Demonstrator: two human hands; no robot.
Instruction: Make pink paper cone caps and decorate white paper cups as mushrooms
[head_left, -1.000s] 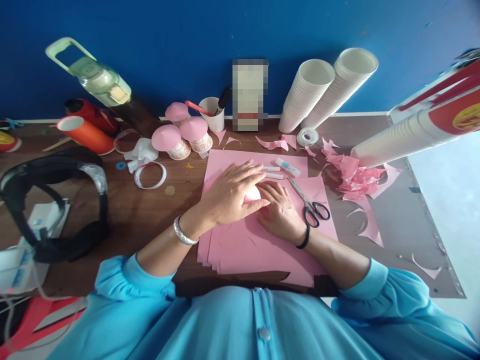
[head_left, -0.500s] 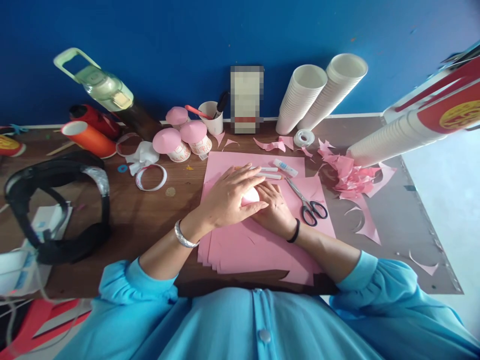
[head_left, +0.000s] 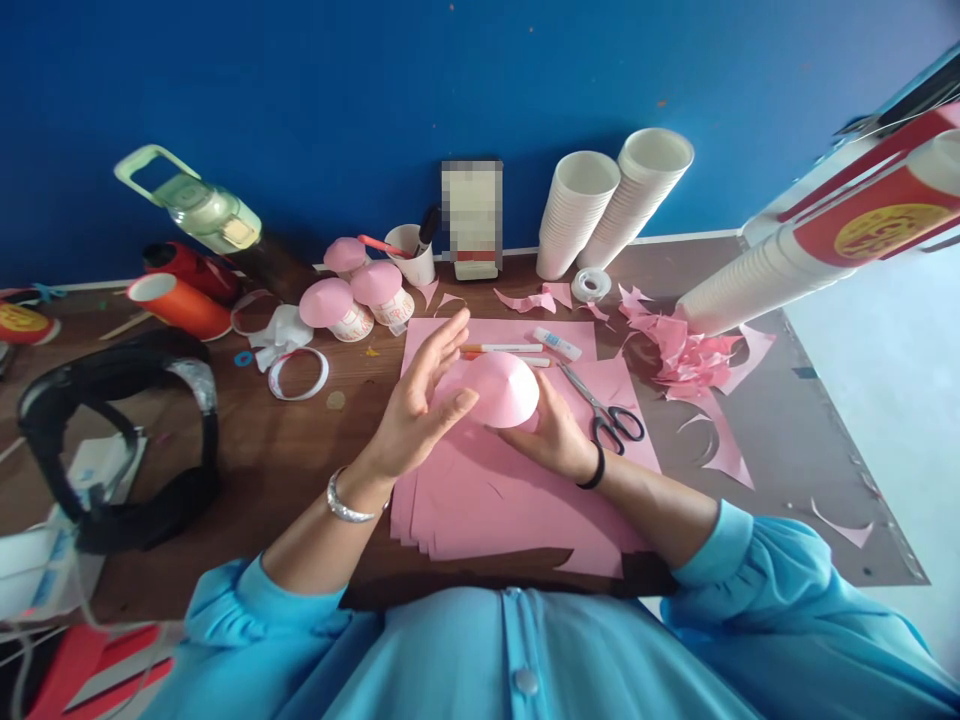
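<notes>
A shallow pink paper cone (head_left: pixel 501 390) is held above the pink sheets (head_left: pixel 510 510), its point facing up. My right hand (head_left: pixel 553 432) grips it from the right and below; whatever sits under the cone is hidden. My left hand (head_left: pixel 420 405) is open at the cone's left side, fingers spread and holding nothing. Behind the cone lie white-and-orange pens (head_left: pixel 517 348) and a small white tube (head_left: pixel 558 344). Black-handled scissors (head_left: pixel 606 408) rest on the paper just right of my right hand.
Paper cups topped with pink cones (head_left: pixel 328 304) stand back left, near a water bottle (head_left: pixel 217 215) and a tape ring (head_left: pixel 298 374). Stacked white cups (head_left: pixel 579 215), a tape roll (head_left: pixel 591 285) and pink scraps (head_left: pixel 690 350) lie back right. A black headset-like strap (head_left: pixel 112 440) is at left.
My left hand has lifted off the cone and moved left, opening out. The cone is now uncovered, with my right hand around its right side. The view has shifted slightly.
</notes>
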